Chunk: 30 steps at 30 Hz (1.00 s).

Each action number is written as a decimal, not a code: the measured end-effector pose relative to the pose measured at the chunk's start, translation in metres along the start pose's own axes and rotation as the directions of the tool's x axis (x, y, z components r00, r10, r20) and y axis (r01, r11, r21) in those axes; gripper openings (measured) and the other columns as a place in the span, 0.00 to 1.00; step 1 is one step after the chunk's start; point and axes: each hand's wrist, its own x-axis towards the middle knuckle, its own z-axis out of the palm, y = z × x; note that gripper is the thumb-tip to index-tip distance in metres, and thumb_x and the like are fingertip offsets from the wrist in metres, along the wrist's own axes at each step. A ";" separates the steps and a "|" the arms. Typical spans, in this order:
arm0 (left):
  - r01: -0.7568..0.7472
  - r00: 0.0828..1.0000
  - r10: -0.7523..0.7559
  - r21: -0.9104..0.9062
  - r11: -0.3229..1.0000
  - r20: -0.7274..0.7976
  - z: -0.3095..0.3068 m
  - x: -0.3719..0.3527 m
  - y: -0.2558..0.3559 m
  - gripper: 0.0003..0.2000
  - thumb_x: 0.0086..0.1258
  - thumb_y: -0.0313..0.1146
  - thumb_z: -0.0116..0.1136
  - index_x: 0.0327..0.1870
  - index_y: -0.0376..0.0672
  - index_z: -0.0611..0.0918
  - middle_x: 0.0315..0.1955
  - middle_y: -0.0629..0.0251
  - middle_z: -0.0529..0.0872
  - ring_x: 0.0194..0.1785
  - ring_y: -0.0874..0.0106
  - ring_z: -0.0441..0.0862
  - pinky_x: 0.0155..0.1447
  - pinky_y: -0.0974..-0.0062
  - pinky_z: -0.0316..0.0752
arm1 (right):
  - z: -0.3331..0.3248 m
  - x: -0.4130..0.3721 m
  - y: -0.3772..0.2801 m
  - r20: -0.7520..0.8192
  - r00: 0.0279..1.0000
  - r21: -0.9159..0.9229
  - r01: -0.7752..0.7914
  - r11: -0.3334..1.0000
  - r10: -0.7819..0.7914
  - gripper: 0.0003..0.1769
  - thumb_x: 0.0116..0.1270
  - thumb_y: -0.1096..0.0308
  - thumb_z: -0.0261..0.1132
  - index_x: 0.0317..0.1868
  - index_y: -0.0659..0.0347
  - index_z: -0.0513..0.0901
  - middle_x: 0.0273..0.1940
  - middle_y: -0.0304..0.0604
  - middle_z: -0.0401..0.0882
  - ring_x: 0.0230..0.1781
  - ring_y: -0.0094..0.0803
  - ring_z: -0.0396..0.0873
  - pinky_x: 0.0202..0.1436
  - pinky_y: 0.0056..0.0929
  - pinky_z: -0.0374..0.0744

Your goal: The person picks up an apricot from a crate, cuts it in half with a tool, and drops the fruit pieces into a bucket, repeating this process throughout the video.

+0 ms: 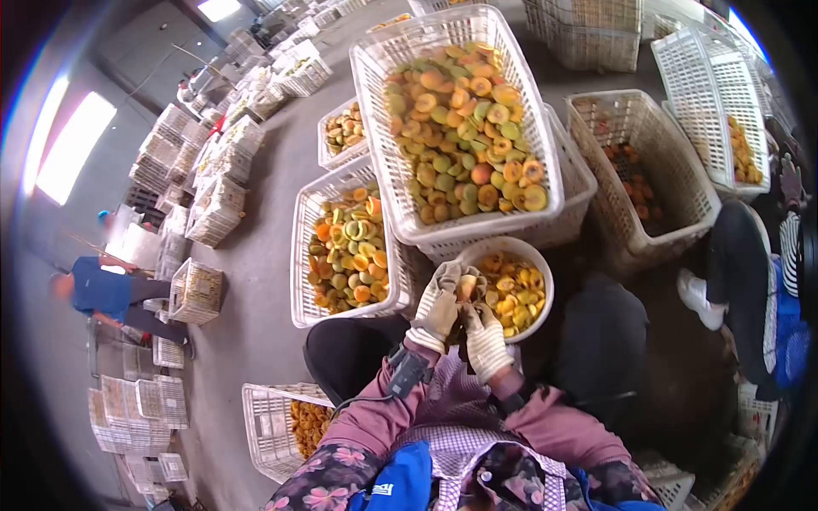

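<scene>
My left hand (439, 313), in a dirty off-white work glove, is closed around an orange-brown piece of peach (466, 288). Close against it, my right hand (486, 341) wears a similar striped glove. Its fingers are curled and pinched together by the fruit; whatever they may hold is hidden. Both hands are over the near left edge of a round white bucket (548, 298) between my knees. Yellow-orange cut peach pieces (516, 294) lie inside it.
Ahead, a large white crate (545, 200) of halved peaches is stacked on another crate. A second peach crate (300, 289) stands left, and a deep crate (630, 238) right. Someone's leg and white shoe (700, 300) are at the right; a person in blue (106, 285) is far left.
</scene>
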 end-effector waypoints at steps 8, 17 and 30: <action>0.006 0.990 -0.020 -0.102 0.995 -0.138 -0.030 -0.023 -0.025 0.18 0.75 0.46 0.43 0.38 0.39 0.78 0.27 0.63 0.81 0.28 0.72 0.79 0.36 0.77 0.75 | -0.002 -0.006 0.009 0.113 0.994 -0.567 0.070 0.821 -0.007 0.27 0.70 0.67 0.53 0.67 0.67 0.60 0.49 0.52 0.76 0.48 0.34 0.74 0.53 0.27 0.73; -0.091 0.979 0.106 0.091 0.992 -0.175 -0.036 -0.034 -0.019 0.17 0.73 0.43 0.46 0.36 0.37 0.78 0.26 0.64 0.82 0.27 0.73 0.79 0.34 0.77 0.75 | 0.005 -0.022 -0.004 0.256 0.967 -0.711 0.174 0.681 0.020 0.19 0.70 0.67 0.51 0.58 0.67 0.69 0.54 0.54 0.74 0.53 0.41 0.72 0.54 0.33 0.72; -0.441 0.897 0.285 0.661 0.608 0.337 -0.059 -0.020 0.014 0.15 0.68 0.42 0.51 0.38 0.36 0.77 0.29 0.63 0.80 0.33 0.72 0.78 0.43 0.75 0.74 | 0.020 -0.049 -0.025 0.386 0.806 -0.033 -0.474 0.880 0.449 0.23 0.62 0.37 0.58 0.32 0.48 0.74 0.15 0.27 0.65 0.10 0.19 0.59 0.15 0.18 0.57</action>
